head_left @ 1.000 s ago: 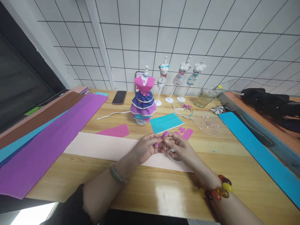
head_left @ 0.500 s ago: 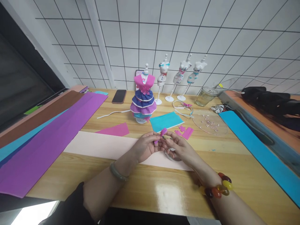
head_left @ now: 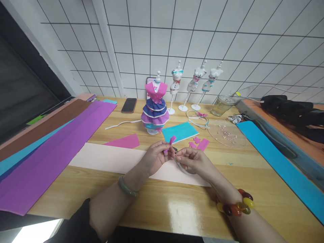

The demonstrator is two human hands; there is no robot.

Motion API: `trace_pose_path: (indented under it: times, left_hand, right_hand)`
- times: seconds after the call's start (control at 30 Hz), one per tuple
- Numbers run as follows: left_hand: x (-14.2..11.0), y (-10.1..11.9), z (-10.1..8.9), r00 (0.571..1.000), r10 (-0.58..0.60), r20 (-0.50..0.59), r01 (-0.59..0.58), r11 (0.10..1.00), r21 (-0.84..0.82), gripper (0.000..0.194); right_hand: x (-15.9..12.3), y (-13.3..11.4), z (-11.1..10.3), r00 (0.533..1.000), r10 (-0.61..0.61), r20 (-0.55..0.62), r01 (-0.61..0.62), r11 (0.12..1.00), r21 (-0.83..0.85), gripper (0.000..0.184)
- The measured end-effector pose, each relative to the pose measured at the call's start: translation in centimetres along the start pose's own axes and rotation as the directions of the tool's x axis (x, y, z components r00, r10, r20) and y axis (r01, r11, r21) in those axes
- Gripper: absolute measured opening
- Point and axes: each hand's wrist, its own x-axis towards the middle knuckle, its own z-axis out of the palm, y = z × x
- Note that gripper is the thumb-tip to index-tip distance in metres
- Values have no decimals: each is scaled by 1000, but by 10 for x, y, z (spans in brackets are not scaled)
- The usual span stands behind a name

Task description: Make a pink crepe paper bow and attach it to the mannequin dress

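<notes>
Right hand (head_left: 193,160) has drawn back from the folded pink foam-like strip (head_left: 172,139), grip closed—contents unclear. Left hand (head_left: 155,158) pinches the strip's middle—likely light, soft, best held there.

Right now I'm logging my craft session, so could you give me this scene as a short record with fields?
Left hand: pinches a small magenta strip
Right hand: close beside it; too small to tell what it holds
Under hands: long pale pink sheet
Behind: miniature mannequin in a tiered magenta, navy and purple dress
Back right: three white miniature mannequins
</notes>
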Motion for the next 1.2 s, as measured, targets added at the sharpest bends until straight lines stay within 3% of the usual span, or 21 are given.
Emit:
trace_pose_path:
  times: [0.13, 0.3, 0.43, 0.57, 0.83, 0.97, 1.1, 1.2]
  left_hand:
    - [2, 1, -2, 999, 37, -31, -37, 999, -2, 11]
    - [4, 5, -6, 976, 122, -179, -133, 990, -49, 11]
    - [2, 3, -3, 995, 52, -84, -47, 997, 60, 9]
    - [0, 1, 1, 1000, 4, -11, -4, 999, 53, 10]
    - [1, 0, 1, 996, 76, -42, -74, 996, 47, 10]
    - [3, 4, -1, 983, 105, -148, -97, 993, 60, 10]
    - [4, 7, -2, 961, 161, -225, -94, 955, 282, 14]
    - [2, 3, 0, 954, 231, -191, -91, 832, 547, 16]
  right_hand:
    - [-2, -1, 2, 1000, -21, -15, 21, 999, -31, 32]
    - [-3, -4, 5, 998, -68, 3, 68, 997, -43, 32]
    - [-2, -2, 4, 997, -82, 15, 83, 996, -37, 33]
    - [-2, 0, 3, 995, -92, 22, 93, 994, -57, 33]
    - [-1, 2, 5, 993, -98, -71, 92, 992, -86, 31]
    - [0, 2, 4, 989, -117, -90, 109, 990, -93, 29]
    - [-1, 0, 3, 986, -139, -92, 132, 988, -83, 28]
    - [-3, -1, 3, 983, -162, -82, 155, 984, -87, 28]
